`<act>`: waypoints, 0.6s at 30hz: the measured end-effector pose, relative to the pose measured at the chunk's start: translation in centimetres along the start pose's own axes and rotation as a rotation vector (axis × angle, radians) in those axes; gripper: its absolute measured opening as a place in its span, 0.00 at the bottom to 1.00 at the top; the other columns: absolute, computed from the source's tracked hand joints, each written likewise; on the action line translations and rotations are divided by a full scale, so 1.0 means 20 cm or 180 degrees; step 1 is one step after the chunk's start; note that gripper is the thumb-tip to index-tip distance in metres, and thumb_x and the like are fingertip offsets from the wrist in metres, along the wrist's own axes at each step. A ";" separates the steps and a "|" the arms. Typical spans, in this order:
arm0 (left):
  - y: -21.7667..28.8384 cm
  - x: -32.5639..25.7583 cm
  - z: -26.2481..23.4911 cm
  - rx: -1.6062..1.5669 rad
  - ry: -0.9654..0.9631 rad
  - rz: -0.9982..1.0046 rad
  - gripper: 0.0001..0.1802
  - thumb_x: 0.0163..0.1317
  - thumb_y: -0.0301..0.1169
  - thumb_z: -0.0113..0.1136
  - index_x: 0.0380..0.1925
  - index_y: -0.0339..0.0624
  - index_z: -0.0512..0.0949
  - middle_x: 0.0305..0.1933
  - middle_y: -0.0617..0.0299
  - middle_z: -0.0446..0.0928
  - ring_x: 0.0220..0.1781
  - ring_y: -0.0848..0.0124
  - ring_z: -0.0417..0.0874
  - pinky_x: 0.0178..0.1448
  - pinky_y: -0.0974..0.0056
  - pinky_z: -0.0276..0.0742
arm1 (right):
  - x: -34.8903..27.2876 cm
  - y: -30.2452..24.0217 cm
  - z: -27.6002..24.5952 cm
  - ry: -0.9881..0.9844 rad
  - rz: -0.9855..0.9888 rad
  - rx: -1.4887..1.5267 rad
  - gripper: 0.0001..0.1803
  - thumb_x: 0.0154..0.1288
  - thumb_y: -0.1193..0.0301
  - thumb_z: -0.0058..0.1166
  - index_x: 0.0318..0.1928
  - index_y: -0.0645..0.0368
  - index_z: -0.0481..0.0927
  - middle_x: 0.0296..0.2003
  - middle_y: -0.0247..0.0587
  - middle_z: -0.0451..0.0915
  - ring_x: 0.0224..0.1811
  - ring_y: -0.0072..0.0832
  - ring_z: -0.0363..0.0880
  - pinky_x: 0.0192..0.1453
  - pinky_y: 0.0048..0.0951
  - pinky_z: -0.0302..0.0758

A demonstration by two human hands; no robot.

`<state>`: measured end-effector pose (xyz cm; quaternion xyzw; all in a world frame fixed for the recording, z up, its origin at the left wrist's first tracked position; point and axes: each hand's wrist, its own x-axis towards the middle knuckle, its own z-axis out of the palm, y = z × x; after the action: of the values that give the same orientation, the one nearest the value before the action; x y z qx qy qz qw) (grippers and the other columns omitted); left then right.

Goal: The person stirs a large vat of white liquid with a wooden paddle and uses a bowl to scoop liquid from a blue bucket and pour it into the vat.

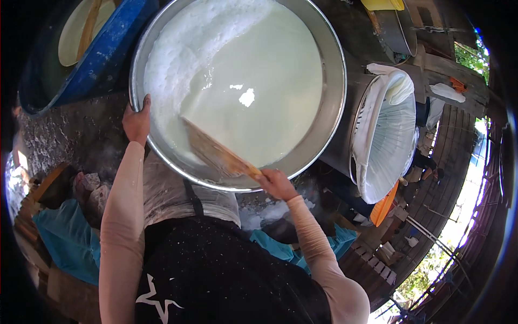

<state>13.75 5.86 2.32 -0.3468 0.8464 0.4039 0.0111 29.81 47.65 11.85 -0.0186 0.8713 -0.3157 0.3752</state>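
A very large metal basin holds white milky liquid with foam along its left side. My left hand grips the basin's rim on the left. My right hand is closed on the handle of a flat wooden paddle, whose blade dips into the liquid near the front wall. Both forearms wear pale sleeves.
A blue tub with a pale liquid and a wooden stick stands at the upper left. To the right is a metal pot lined with white straining cloth. Teal plastic sheeting and wooden planks lie below.
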 end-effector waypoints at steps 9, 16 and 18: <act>-0.06 0.02 -0.01 0.0381 0.0057 0.0023 0.30 0.60 0.56 0.65 0.48 0.40 0.83 0.46 0.47 0.85 0.52 0.49 0.84 0.56 0.53 0.78 | 0.22 0.36 -0.34 0.2460 0.0754 0.1207 0.24 0.77 0.54 0.45 0.30 0.62 0.76 0.16 0.37 0.75 0.16 0.26 0.75 0.22 0.32 0.70; -0.05 0.04 0.01 0.0585 0.0071 -0.0205 0.30 0.60 0.56 0.65 0.48 0.43 0.83 0.48 0.46 0.84 0.52 0.47 0.84 0.57 0.50 0.77 | 0.90 0.40 -0.52 0.3076 0.1059 0.0845 0.24 0.76 0.57 0.44 0.29 0.65 0.76 0.18 0.44 0.80 0.17 0.33 0.79 0.23 0.37 0.74; -0.06 0.05 -0.01 0.0161 -0.0029 -0.0046 0.30 0.60 0.57 0.64 0.49 0.43 0.83 0.49 0.46 0.84 0.53 0.47 0.84 0.57 0.51 0.77 | 0.98 0.36 -0.50 0.2930 0.0897 0.0983 0.24 0.76 0.58 0.44 0.28 0.66 0.76 0.17 0.42 0.80 0.15 0.29 0.78 0.20 0.33 0.73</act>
<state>13.74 4.73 1.37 -0.3508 0.8538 0.3839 0.0266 10.60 53.43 0.34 0.2960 0.8836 -0.3627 -0.0105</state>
